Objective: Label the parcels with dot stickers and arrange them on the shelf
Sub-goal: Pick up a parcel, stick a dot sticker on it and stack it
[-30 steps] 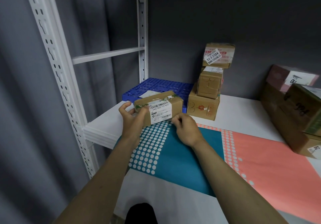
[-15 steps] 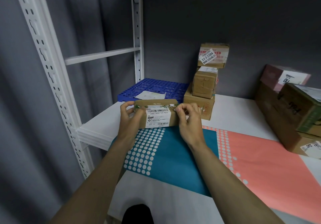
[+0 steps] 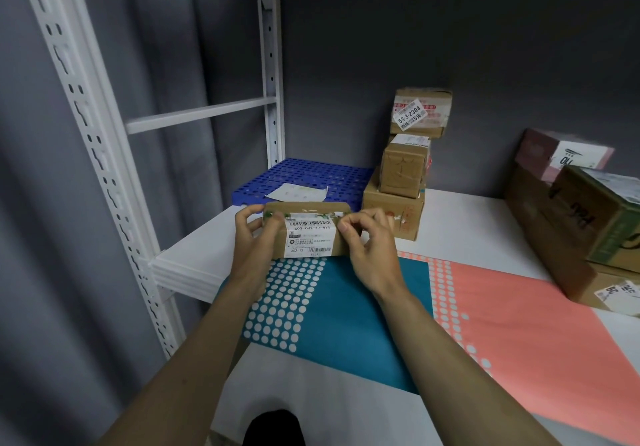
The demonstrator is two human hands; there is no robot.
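Fingers (image 3: 349,225) of the right hand (image 3: 372,255) are curling against the parcel (image 3: 308,234)'s right end, while the left hand (image 3: 252,237) is gripping the left end above the teal sticker sheet (image 3: 346,307). Small stiff cardboard, probably light; end grips suit. Behind it, stacked boxes (image 3: 405,168) are sitting on the shelf (image 3: 467,224).
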